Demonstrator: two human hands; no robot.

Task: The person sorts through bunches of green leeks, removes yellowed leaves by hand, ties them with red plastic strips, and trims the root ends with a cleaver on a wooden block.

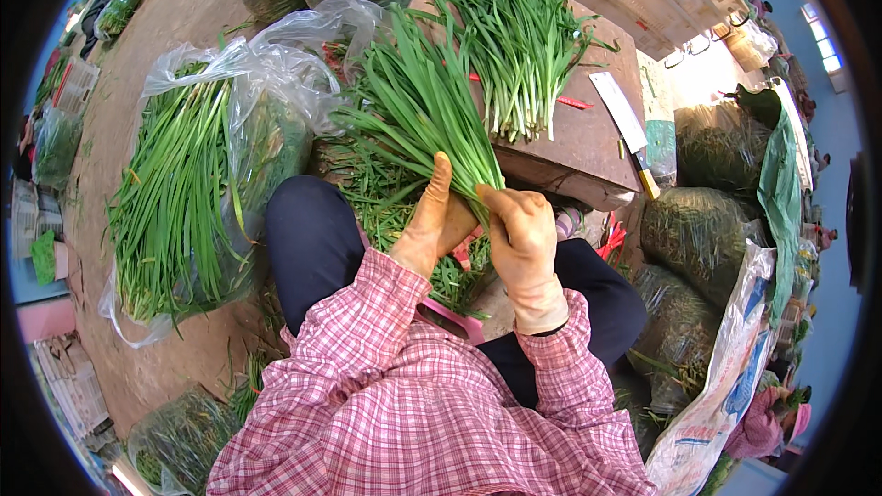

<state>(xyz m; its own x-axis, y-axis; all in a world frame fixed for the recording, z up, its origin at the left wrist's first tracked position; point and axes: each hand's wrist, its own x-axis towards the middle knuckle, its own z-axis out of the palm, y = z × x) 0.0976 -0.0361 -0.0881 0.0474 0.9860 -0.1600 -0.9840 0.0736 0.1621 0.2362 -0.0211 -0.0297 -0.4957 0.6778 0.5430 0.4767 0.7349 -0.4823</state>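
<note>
A bunch of green garlic chives (431, 103) slants up and leftward from my gloved hands. My left hand (434, 220) cradles it from beneath, thumb raised along its side. With bent fingers, my right hand (520, 234) grips the stalks near their lower end. Just beyond lies a larger pile of chives (527, 55) on a low wooden board (572, 165), pale ends facing me, with a red tie (573, 102) under it. A cleaver (623, 117) rests at the board's right edge, its handle sticking out over the side.
Left of my knee, an open clear plastic bag (275, 145) holds more chives (172, 200). Loose trimmings (386, 200) cover the floor between my legs. Filled bags (696, 234) are stacked on the right beside a white woven sack (716, 393). Red ties (612, 238) lie near my right knee.
</note>
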